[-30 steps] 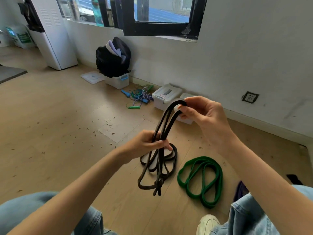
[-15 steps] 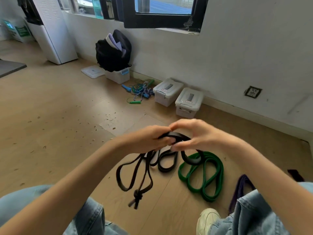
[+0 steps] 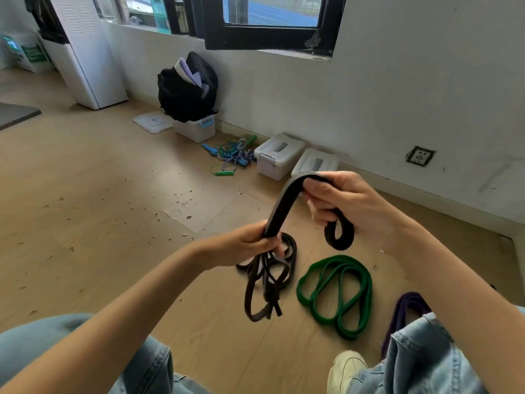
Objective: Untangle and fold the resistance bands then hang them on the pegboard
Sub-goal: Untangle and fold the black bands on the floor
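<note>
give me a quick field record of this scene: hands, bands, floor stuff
left hand: grips the black band low, above its tangled loops
right hand: grips the same band higher, a short loop hanging below the fist
black band: stretched between both hands, tangle dangling, not yet folded
green band: loose on the floor, untouched
purple band: on the floor by the right knee, partly hidden
bins: two lidded, by the wall
pegboard: not in view
</note>
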